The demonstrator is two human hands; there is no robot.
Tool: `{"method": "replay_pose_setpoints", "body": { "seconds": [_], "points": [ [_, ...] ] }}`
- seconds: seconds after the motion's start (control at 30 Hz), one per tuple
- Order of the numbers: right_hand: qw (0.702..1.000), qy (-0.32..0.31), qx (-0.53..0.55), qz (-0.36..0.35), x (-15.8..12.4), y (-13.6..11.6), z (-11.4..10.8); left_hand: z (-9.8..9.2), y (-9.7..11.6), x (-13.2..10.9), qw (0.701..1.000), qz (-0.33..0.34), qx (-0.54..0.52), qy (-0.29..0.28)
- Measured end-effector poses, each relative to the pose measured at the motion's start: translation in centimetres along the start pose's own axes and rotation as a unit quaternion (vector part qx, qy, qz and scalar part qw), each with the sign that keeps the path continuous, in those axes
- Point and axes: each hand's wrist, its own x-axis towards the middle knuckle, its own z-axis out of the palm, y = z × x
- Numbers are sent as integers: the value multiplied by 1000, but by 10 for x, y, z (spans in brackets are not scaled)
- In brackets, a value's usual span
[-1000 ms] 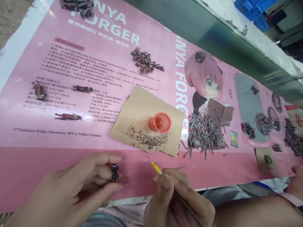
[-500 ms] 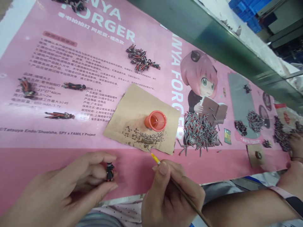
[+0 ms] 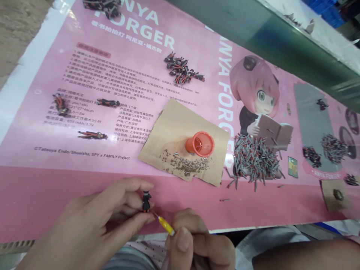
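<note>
Between the thumb and fingers of my left hand [image 3: 107, 210] stands a tiny figurine [image 3: 146, 201] in a dark hat and coat, held upright above the pink strip of the table's edge. My right hand [image 3: 197, 240] is closed on a thin tool with a yellow collar [image 3: 165, 225] and a fine needle-like tip. That tip is close to the lower part of the figurine; whether it touches I cannot tell. Beyond both hands, a piece of brown cardboard [image 3: 165, 127] carries a red cup [image 3: 206, 144] and a spread of glossy wet drops [image 3: 188, 165].
Many small grey and red sticks [image 3: 254, 159] are heaped right of the cardboard. Dark-and-red figurines lie in a pile [image 3: 181, 69], with several loose ones [image 3: 92, 135] at left. A metal ledge [image 3: 281, 41] runs along the back. Another person's arm [image 3: 309, 255] rests at lower right.
My right hand has brought the tool's tip from the cardboard's near edge back and left to the figurine. My left hand still holds the figurine. The view has shifted slightly left.
</note>
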Motion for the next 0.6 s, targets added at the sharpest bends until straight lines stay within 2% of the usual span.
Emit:
{"method": "replay_pose_setpoints", "body": {
  "seconds": [0.07, 0.2, 0.33, 0.5, 0.6],
  "points": [
    [1000, -6, -8, -4, 0, 2, 0, -2, -2, 1, 1000, 0, 7, -6],
    [1000, -6, -8, -13, -1, 5, 0, 2, -4, -9, 995, -53, 79, 39],
    [1000, -15, -6, -3, -4, 5, -1, 4, -12, -21, 988, -39, 142, 35],
    [1000, -15, 0, -3, -4, 4, -3, 3, -12, -20, 989, -32, 141, 31],
    [1000, -23, -7, -13, -3, 4, -2, 1, -6, -12, 996, -41, 78, 30]
  ]
}}
